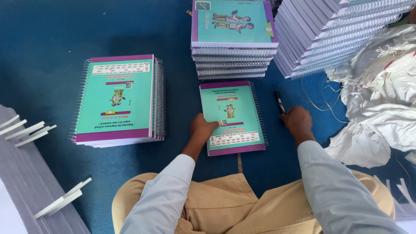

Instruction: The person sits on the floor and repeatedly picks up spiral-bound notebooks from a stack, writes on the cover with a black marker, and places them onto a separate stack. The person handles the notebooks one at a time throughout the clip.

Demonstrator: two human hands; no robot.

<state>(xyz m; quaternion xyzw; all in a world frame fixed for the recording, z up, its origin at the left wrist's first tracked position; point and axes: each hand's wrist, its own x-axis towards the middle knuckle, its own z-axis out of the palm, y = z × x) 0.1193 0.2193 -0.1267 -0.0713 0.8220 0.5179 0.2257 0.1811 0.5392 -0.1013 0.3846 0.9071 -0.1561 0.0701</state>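
The left hand (203, 130) is pressing flat on the single spiral notebook (232, 117), steadying it, while the right hand (296, 121) is gripping a black marker (279, 102)

Open blue floor (43, 43) far left and between notebook (232, 117) and left stack (118, 99). Ahead blocked by centre stack (234, 39) and leaning stack (329, 30). White sacking (381, 108) crowds right. Paper strips (26, 130) at left edge.
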